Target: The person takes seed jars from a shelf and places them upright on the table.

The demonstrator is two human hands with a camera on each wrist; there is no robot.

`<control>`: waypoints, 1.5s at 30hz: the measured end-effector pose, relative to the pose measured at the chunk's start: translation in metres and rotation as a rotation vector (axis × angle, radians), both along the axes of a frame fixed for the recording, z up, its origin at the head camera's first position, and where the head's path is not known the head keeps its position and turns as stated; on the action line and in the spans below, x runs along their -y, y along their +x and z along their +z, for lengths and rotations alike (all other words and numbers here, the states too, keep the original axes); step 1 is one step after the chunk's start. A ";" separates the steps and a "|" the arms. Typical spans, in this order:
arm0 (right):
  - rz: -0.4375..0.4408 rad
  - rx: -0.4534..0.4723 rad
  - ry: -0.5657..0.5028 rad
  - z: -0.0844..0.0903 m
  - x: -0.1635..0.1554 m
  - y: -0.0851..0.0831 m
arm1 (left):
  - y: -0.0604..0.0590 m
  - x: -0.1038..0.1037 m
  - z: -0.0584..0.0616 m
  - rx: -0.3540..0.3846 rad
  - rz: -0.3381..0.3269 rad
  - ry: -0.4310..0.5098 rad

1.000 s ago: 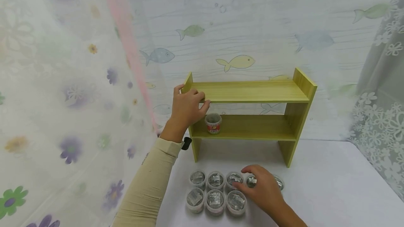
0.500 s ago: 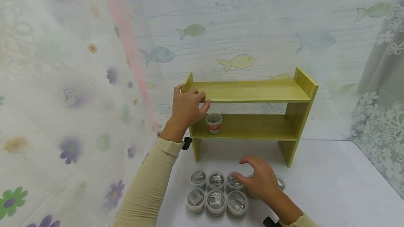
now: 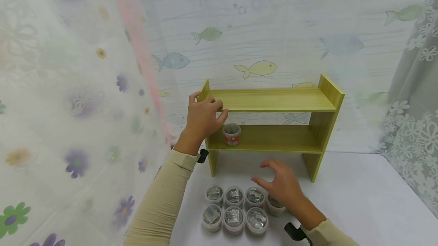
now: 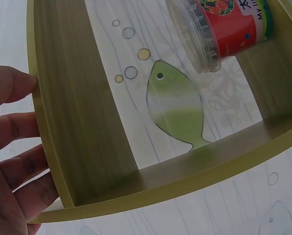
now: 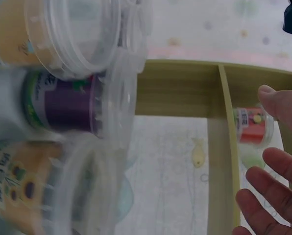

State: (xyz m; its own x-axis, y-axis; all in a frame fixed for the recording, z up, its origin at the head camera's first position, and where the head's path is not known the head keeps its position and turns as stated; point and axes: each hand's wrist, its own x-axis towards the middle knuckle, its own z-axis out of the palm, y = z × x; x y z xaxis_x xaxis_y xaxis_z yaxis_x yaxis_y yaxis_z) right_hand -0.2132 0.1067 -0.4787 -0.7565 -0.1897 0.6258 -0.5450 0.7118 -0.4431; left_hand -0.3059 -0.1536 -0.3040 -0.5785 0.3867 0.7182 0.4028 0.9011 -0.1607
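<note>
My left hand (image 3: 204, 115) grips the left end of the top board of a yellow-green wooden shelf (image 3: 270, 101), its fingers at the edge in the left wrist view. A clear plastic tub with a red label (image 3: 232, 135) stands upright on the middle board, just below and right of that hand. My right hand (image 3: 282, 181) is raised over the table in front of the shelf, thumb and index finger apart in a C shape with nothing between them. Below it are lidded tubs (image 3: 254, 197), with silvery packets showing inside; the wrist partly hides those at the right.
Several tubs, including a front one (image 3: 234, 218), stand in two rows on the white tabletop (image 3: 359, 189). Purple (image 5: 67, 103) and orange labels (image 5: 23, 186) show on tubs in the right wrist view. A fish-patterned curtain (image 3: 291, 29) hangs behind the shelf.
My right hand has moved forward and up from over the tubs towards the shelf, holding nothing. More of the back row's tubs now show. The left hand has stayed on the shelf.
</note>
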 end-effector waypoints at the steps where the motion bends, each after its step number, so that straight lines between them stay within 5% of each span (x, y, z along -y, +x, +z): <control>1: 0.001 -0.001 0.001 0.001 0.000 -0.002 | 0.000 0.000 0.000 0.001 0.002 0.000; 30: 0.029 0.026 -0.075 0.027 0.008 -0.040 | 0.003 -0.001 0.000 0.007 -0.006 0.008; 45: 0.007 0.203 -0.067 0.040 0.023 -0.064 | 0.001 -0.002 0.000 -0.033 -0.007 -0.003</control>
